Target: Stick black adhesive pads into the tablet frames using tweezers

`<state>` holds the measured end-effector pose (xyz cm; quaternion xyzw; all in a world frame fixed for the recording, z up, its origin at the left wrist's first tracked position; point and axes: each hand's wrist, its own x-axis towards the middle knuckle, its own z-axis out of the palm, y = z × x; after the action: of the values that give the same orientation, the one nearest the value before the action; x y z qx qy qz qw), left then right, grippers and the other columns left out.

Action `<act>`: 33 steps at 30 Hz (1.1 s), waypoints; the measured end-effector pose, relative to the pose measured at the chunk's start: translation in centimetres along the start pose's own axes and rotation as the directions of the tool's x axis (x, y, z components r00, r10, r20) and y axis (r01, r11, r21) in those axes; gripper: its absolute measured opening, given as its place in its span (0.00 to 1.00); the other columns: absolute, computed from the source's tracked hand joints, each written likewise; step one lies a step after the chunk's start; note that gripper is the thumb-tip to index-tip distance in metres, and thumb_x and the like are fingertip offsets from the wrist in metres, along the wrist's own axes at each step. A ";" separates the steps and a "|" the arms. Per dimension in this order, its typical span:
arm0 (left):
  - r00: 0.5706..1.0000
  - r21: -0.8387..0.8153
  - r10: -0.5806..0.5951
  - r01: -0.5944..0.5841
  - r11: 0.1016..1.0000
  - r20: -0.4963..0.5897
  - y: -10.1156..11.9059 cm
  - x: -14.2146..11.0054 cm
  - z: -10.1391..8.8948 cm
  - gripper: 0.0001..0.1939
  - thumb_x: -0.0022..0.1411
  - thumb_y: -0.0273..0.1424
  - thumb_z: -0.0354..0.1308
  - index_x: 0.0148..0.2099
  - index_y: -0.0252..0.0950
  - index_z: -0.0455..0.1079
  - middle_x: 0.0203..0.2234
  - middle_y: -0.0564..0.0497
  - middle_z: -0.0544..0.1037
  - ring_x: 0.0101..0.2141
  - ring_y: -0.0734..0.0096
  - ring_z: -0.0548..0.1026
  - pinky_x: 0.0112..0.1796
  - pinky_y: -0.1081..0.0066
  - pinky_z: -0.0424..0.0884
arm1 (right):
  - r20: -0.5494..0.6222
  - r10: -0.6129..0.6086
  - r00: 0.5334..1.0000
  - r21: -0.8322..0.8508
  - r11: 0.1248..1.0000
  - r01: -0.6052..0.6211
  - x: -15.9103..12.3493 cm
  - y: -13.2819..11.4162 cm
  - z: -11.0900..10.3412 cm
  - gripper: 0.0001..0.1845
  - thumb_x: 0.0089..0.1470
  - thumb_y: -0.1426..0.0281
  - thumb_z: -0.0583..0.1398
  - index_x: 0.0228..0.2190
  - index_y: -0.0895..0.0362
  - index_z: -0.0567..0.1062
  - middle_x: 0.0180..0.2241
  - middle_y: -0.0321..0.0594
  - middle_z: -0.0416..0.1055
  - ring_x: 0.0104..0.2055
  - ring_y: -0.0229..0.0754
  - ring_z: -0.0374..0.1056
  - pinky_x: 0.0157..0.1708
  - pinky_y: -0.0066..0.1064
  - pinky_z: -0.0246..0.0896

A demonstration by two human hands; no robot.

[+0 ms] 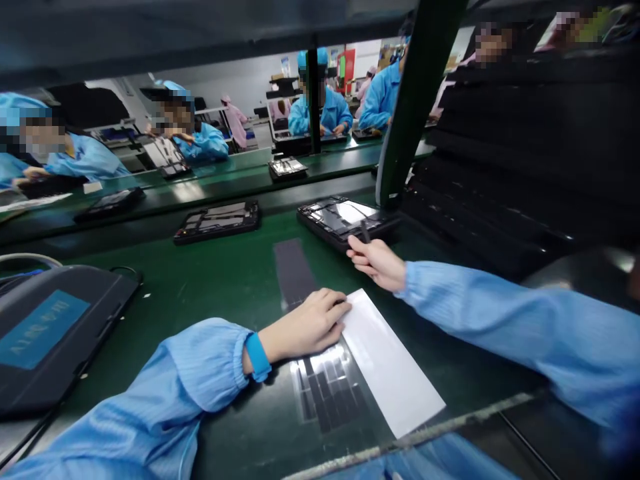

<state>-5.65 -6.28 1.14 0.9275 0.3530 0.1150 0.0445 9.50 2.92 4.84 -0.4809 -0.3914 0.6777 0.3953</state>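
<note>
My right hand (377,263) pinches a slim dark tool (365,231), whose tip points up towards an open black tablet housing (345,220) lying on the green conveyor belt (235,280). The hand is just in front of the housing. My left hand (305,325) lies on the belt, its fingertips at the top corner of a white paper sheet (393,363). A dark strip (293,272) lies beyond that hand. A clear liner with several dark strips (327,393) lies beside the sheet.
Several more black tablet frames, one (217,222) nearest, lie on the belts. A dark padded case (47,330) sits at left. Stacked black trays (493,153) rise at right beside a green post (420,100). Co-workers (327,110) in blue smocks sit beyond.
</note>
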 end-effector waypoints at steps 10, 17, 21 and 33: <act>1.000 -0.029 0.018 -0.017 0.999 0.024 -0.4 0.3 -0.1 0.17 0.64 0.29 0.43 0.52 0.26 0.61 0.46 0.39 0.66 0.46 0.63 0.63 0.48 0.62 0.65 | -0.021 0.285 0.958 -0.467 0.845 -0.261 -14.6 4.8 -11.9 0.18 0.45 0.53 0.60 0.20 0.56 0.72 0.13 0.32 0.51 0.13 0.27 0.40 0.12 0.23 0.31; 0.998 0.061 -0.063 0.061 0.996 0.031 2.3 0.3 -0.5 0.16 0.63 0.28 0.43 0.51 0.25 0.62 0.50 0.36 0.64 0.50 0.57 0.62 0.50 0.58 0.62 | -0.039 -0.349 0.936 -0.565 0.780 0.268 -13.2 1.3 -13.2 0.31 0.53 0.46 0.46 0.28 0.54 0.78 0.20 0.47 0.69 0.21 0.39 0.67 0.23 0.34 0.62; 0.989 0.116 -0.115 0.104 0.988 0.089 5.0 -0.3 0.1 0.23 0.63 0.35 0.45 0.54 0.20 0.58 0.52 0.31 0.62 0.54 0.48 0.59 0.51 0.55 0.61 | 0.318 -0.246 0.916 -0.546 0.742 0.389 -7.1 -0.8 -7.6 0.32 0.51 0.44 0.47 0.23 0.59 0.71 0.19 0.40 0.66 0.16 0.34 0.63 0.16 0.28 0.58; 0.982 0.116 -0.174 0.165 0.980 0.078 5.7 -0.8 1.0 0.24 0.64 0.36 0.42 0.55 0.23 0.57 0.55 0.31 0.59 0.56 0.35 0.55 0.51 0.46 0.55 | 0.756 -0.331 0.564 -0.499 0.266 0.825 -1.9 1.0 -3.9 0.06 0.51 0.69 0.59 0.27 0.61 0.71 0.26 0.37 0.68 0.25 0.32 0.65 0.23 0.23 0.59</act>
<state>-2.31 -11.04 0.93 0.8992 0.4342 0.0503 0.0190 13.53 1.38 3.68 -0.2164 -0.9003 0.3001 0.2292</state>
